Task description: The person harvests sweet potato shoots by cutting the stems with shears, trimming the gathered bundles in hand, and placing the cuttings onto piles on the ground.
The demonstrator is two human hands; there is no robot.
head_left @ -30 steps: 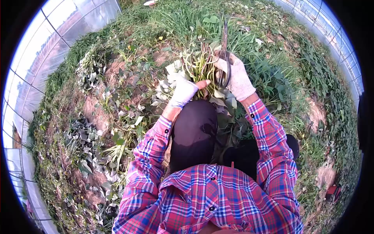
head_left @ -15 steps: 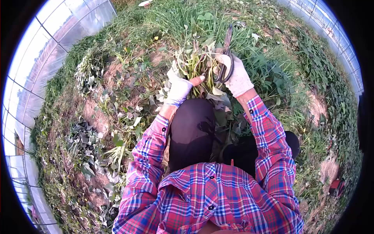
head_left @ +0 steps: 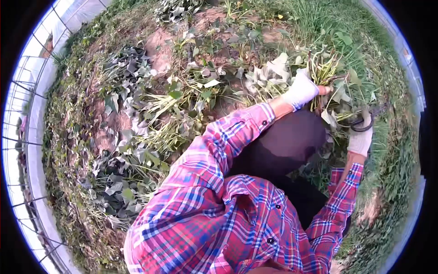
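A bundle of leafy green stems (head_left: 323, 68) is gripped in my left hand (head_left: 303, 89), which wears a white glove with the thumb bare and wrapped over the stems. The bundle stands just beyond my dark-clad knee, its pale leaves spreading to the left. Lower on the right, my right hand (head_left: 361, 134), also in a white glove, is closed on dark-handled scissors (head_left: 362, 123). Their blades point up and right and are blurred against the grass. Some stems and leaves lie beside the right glove.
Cut vine bundles (head_left: 157, 102) lie on the soil to the left, with a darker leafy heap (head_left: 118, 194) nearer me. Tall grass (head_left: 319, 18) grows beyond the bundle. A framed clear plastic wall (head_left: 34, 91) curves along the left edge.
The view has turned left, so hands and bundle appear farther right. My right hand with the scissors has moved away from the bundle and nearer my body; my left hand still grips the stems.
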